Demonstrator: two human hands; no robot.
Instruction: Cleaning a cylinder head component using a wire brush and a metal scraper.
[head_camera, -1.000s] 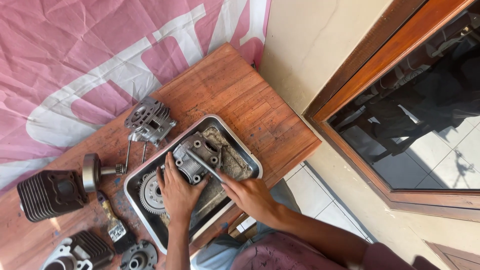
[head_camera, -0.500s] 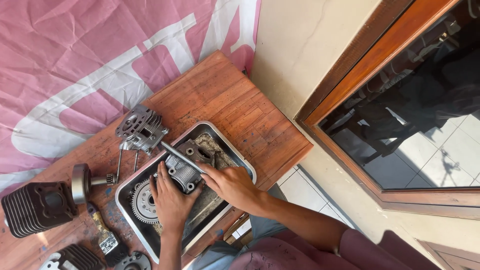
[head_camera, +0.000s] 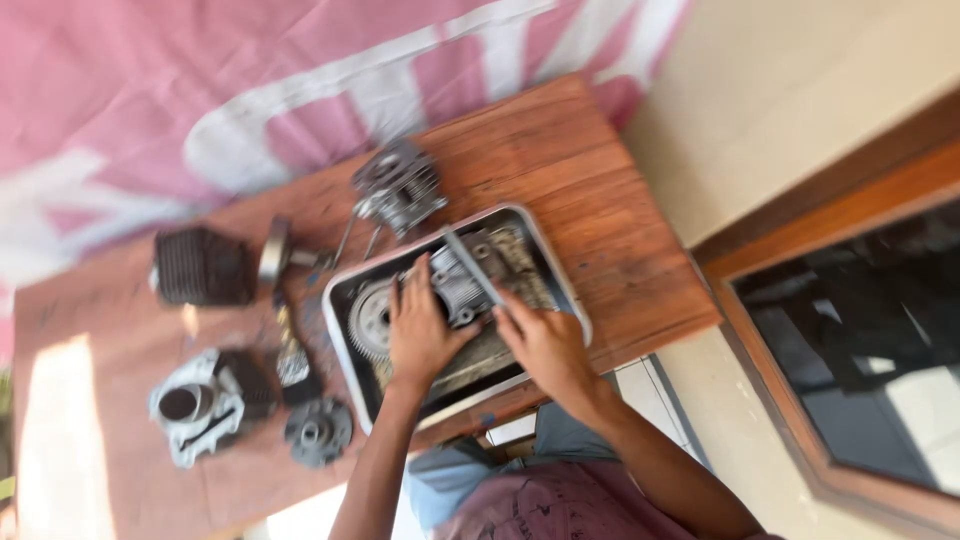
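- Holding the grey engine part (head_camera: 455, 285) in the metal tray (head_camera: 345, 300), we press our left hand (head_camera: 420, 330) flat on it.
- Our right hand (head_camera: 545, 345) has slid lower along the thin metal rod (head_camera: 472, 265) and grips it; the rod now leans over the part.
- The tray sits at the table's (head_camera: 590, 200) near edge.
- The part looks ribbed, dull and greasy.

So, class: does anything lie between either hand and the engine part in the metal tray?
Nothing visible does. The left hand rests flat on the engine part in the metal tray. The right hand grips a slim metal tool whose far end lies over the same part.
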